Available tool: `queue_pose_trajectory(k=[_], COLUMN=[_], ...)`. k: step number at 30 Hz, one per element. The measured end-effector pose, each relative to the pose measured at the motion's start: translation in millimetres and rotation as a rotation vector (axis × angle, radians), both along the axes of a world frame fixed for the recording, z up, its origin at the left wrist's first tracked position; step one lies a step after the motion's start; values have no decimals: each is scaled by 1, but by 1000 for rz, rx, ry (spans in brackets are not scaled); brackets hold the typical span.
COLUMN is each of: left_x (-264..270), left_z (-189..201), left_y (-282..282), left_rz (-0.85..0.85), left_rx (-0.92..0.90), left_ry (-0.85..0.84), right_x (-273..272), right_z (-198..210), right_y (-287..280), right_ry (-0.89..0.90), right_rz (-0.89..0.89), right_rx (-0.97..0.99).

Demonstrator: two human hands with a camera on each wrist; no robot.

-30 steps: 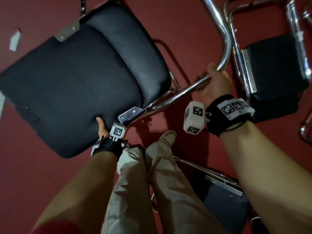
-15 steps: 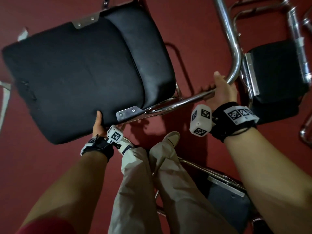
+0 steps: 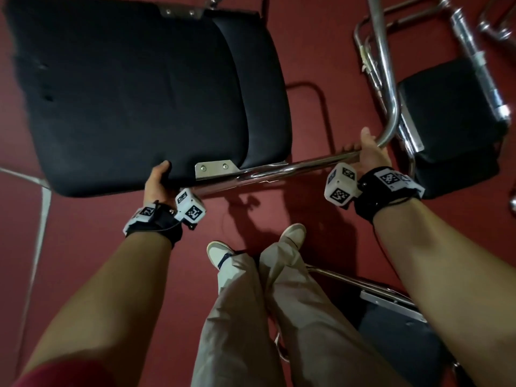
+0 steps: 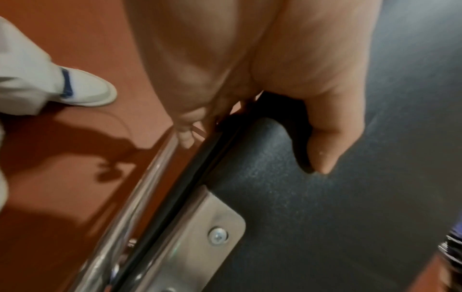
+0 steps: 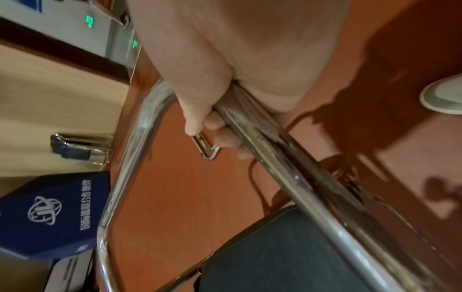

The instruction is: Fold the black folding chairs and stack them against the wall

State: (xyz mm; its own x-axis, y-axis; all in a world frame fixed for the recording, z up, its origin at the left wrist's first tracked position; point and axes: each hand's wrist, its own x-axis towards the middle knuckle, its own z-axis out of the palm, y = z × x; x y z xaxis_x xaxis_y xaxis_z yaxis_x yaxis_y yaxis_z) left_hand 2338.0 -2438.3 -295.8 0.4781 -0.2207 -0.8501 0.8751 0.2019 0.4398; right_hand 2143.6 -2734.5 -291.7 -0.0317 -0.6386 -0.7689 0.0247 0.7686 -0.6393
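A folded black chair (image 3: 134,90) with a chrome frame hangs above the red floor, carried flat in front of me. My left hand (image 3: 157,180) grips the near edge of its padded seat (image 4: 325,217), thumb on top and fingers curled underneath beside a metal bracket (image 4: 207,243). My right hand (image 3: 370,153) is wrapped round the chrome tube (image 3: 293,169) near its bend; the right wrist view shows the fingers (image 5: 225,138) curled round the doubled tubes (image 5: 300,187).
Another black folding chair (image 3: 446,127) lies on the floor at the right, and a third (image 3: 396,331) lies beside my right leg. My white shoes (image 3: 293,236) stand just below the carried chair. A blue box (image 5: 57,213) sits by a beige wall.
The carried chair has swung round so its seat edge now runs level across the view. Both hands kept their grips and moved apart, the left going left.
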Motion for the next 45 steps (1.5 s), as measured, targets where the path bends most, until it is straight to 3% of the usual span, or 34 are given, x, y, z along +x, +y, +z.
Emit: queue_pose_trajectory(k=[4, 11, 14, 19, 24, 31, 39, 45], left_x=[9, 35, 38, 47, 47, 3, -15, -5], left_z=[24, 30, 36, 47, 73, 117, 137, 140], left_y=[-24, -47, -61, -79, -116, -188, -232, -240], left_rz=[-40, -183, -190, -232, -193, -239, -498, -567], left_rx=[-30, 75, 110, 222, 362, 494, 750, 795], left_ry=[-61, -73, -132, -235, -295, -603, -811, -909], right_x=[-11, -18, -21, -25, -24, -19, -36, -35], right_z=[5, 4, 3, 11, 40, 99, 135, 146], right_y=[-6, -15, -19, -20, -27, -43, -39, -36], right_ry=[9, -2, -70, -45, -120, -234, -345, -397], right_rz=[-33, -84, -173, -146, -203, -297, -233, -179], right_rx=[43, 82, 93, 75, -4, -108, -88, -39])
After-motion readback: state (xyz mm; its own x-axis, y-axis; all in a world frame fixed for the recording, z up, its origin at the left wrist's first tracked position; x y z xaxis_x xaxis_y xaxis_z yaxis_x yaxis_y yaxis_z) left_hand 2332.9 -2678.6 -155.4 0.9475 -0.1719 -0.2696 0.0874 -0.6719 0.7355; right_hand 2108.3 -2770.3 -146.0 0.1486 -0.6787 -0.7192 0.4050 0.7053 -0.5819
